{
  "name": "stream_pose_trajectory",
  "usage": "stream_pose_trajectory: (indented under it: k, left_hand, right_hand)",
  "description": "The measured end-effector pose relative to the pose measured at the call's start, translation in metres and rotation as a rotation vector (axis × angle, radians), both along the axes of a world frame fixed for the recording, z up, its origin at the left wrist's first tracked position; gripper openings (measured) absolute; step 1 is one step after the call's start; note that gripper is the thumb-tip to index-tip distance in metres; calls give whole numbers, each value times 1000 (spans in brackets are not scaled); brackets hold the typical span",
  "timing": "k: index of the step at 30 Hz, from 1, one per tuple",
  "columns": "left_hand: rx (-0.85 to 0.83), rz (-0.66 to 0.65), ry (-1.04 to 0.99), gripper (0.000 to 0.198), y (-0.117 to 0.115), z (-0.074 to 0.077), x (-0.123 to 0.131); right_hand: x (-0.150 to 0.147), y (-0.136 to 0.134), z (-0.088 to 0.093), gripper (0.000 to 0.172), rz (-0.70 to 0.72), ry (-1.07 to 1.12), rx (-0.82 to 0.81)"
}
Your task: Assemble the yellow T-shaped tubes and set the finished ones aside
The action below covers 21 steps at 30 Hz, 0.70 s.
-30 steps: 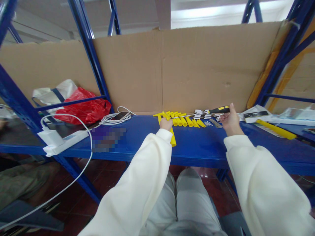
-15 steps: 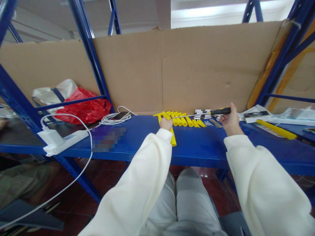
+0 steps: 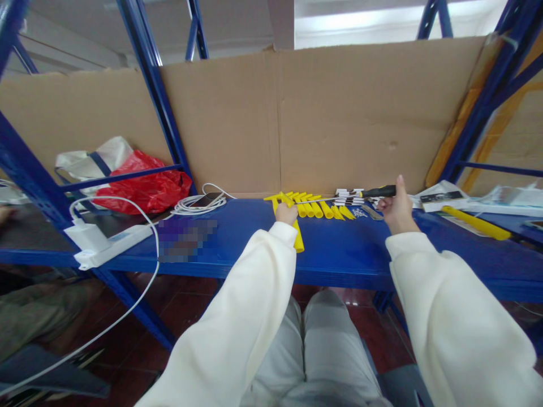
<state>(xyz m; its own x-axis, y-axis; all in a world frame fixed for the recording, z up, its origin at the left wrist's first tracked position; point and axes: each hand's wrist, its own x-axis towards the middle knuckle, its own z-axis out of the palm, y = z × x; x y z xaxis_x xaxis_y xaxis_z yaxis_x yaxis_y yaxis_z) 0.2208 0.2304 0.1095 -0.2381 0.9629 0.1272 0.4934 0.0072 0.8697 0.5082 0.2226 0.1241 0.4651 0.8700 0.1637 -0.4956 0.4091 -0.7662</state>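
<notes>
My left hand (image 3: pixel 287 213) is closed round a yellow plastic piece (image 3: pixel 299 242) whose tube-like end points down toward the front of the bench. In my right hand (image 3: pixel 397 208) is a screwdriver (image 3: pixel 377 192) with a black and yellow handle, the thumb pointing up. Its long thin shaft runs level to the left, and the tip reaches the yellow piece at my left hand; the exact contact is too small to make out. Several similar yellow pieces (image 3: pixel 318 210) lie in a slanted row just right of my left hand, partly behind the shaft.
On the blue bench (image 3: pixel 250 240), black-and-white printed packets (image 3: pixel 348 195) lie behind the row. A yellow tube (image 3: pixel 477 222) rests at right. Leftward are a coiled white cable (image 3: pixel 197 204), power strip (image 3: pixel 127 240) and red plastic bag (image 3: pixel 146 181). A cardboard panel (image 3: pixel 360 113) stands behind.
My right hand and the screwdriver handle have shifted very slightly to the left. My left hand and the yellow piece stay in place.
</notes>
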Motion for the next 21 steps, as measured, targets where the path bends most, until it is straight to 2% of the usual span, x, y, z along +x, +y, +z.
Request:
stream_pose_trajectory:
  k: [3,9,14,17,21]
  left_hand:
    - [4,1,3,38,-3,2,0]
    - [10,-5,6,39,-3,2,0]
    - [2,-5,28,39,-4,3,0]
    - [6,-2,13,40,-3,2,0]
    - [22,3,-1,39,-1,1,0]
  right_hand:
    - [-10,-8,5,45,-150,44,-133]
    - [-18,-14,12,51,-73,86,-117]
    - [-12,-7,8,56,-27,29,-47]
    - [-9,-2,5,60,-41,-33,-65]
    - [-8,0,2,53,-101,-4,-75]
